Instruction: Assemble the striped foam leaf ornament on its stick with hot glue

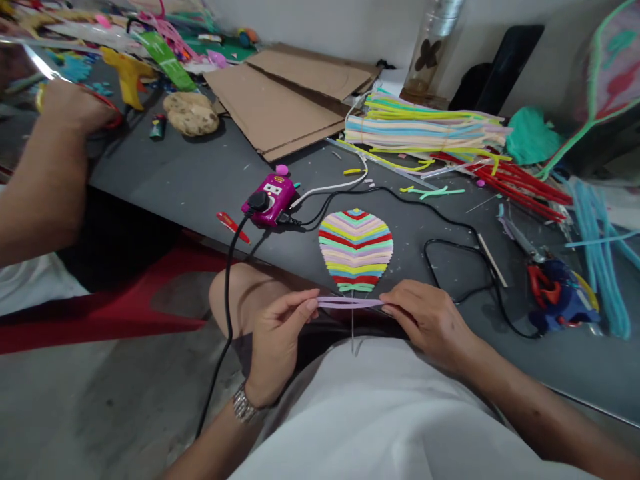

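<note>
Below the frame's centre, the left hand (280, 327) and right hand (425, 320) pinch the purple strips (367, 303) between fingers; a slack pinch could drop them, and bumping the wire (353, 328) could shift the striped panel (356, 250) above.

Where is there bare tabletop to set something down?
Bare tabletop shows between the purple socket block and tan lump, and between the striped piece and looped black cable. Crowded: the far right, with bundled strips and red strips.
</note>
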Action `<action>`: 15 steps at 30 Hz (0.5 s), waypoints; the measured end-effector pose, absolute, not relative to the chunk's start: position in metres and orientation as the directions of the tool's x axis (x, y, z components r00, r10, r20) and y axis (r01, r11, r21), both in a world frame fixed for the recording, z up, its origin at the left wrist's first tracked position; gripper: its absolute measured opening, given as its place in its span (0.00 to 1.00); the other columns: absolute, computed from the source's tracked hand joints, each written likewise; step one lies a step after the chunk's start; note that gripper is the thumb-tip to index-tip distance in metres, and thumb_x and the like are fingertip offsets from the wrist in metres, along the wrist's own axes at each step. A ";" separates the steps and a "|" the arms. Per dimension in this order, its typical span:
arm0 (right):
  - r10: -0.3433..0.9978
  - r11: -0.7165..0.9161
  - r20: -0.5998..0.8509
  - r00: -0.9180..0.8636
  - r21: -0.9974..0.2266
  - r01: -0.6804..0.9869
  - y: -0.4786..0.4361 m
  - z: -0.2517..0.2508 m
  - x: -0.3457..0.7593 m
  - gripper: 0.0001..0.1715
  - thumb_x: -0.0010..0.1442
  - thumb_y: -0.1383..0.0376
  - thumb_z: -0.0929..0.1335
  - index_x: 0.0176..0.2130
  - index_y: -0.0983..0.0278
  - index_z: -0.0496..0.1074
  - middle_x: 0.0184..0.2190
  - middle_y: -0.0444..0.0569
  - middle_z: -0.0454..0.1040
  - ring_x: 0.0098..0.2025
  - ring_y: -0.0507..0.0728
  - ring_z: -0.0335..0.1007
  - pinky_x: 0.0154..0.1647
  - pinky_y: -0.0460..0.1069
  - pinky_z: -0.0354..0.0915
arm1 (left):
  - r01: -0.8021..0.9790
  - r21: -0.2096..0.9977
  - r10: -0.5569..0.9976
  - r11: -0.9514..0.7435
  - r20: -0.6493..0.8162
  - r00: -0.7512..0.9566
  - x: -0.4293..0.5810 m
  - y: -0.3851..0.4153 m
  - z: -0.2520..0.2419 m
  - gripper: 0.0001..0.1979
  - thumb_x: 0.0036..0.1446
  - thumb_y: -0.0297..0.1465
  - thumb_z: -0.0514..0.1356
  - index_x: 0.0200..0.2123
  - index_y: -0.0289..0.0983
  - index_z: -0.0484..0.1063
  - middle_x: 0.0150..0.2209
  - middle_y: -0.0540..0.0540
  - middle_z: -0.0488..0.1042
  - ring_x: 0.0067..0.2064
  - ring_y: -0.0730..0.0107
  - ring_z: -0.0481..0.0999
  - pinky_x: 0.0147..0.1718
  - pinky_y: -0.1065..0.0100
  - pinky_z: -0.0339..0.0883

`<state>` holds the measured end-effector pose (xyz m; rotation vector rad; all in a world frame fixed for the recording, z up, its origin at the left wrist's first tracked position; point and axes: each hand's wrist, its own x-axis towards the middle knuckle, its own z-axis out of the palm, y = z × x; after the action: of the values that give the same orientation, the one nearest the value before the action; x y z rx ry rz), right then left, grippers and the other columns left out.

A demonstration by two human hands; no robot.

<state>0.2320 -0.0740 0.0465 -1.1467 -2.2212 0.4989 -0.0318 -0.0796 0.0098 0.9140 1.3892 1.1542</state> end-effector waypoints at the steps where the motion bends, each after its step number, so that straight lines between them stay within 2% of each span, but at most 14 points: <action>1: 0.827 0.560 0.329 -0.456 -0.559 0.612 -0.074 0.047 0.233 0.06 0.70 0.71 0.67 0.43 0.65 0.75 0.34 0.50 0.79 0.36 0.55 0.73 0.38 0.49 0.67 | -0.052 0.973 0.963 0.224 -0.229 -0.145 -0.032 -0.079 0.011 0.11 0.56 0.37 0.73 0.41 0.41 0.86 0.32 0.50 0.81 0.32 0.75 0.75 0.34 0.76 0.72; 7: 0.832 0.552 0.325 -0.450 -0.563 0.615 -0.074 0.046 0.238 0.07 0.71 0.72 0.66 0.41 0.64 0.74 0.32 0.49 0.77 0.34 0.55 0.71 0.36 0.49 0.65 | 0.070 0.986 0.988 0.150 -0.146 -0.057 -0.032 -0.074 0.025 0.06 0.57 0.33 0.71 0.38 0.40 0.86 0.29 0.49 0.81 0.31 0.74 0.76 0.32 0.74 0.72; 12: 0.835 0.548 0.330 -0.440 -0.570 0.612 -0.074 0.045 0.240 0.08 0.70 0.73 0.65 0.40 0.64 0.73 0.32 0.48 0.76 0.34 0.55 0.69 0.36 0.49 0.63 | 0.237 0.967 0.992 0.089 -0.106 0.061 -0.037 -0.072 0.032 0.05 0.57 0.31 0.69 0.37 0.40 0.86 0.34 0.47 0.84 0.36 0.69 0.80 0.37 0.72 0.72; 15: 0.837 0.544 0.326 -0.439 -0.577 0.609 -0.074 0.046 0.239 0.08 0.70 0.73 0.65 0.40 0.64 0.73 0.32 0.48 0.76 0.34 0.55 0.69 0.37 0.49 0.64 | 0.314 0.949 0.992 0.023 -0.062 0.113 -0.041 -0.072 0.030 0.05 0.58 0.32 0.69 0.37 0.40 0.85 0.34 0.46 0.84 0.36 0.68 0.80 0.36 0.71 0.71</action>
<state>0.2395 -0.0737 0.0459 -1.1624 -2.1948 0.5079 -0.0408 -0.0715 0.0303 1.4585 1.3615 0.9189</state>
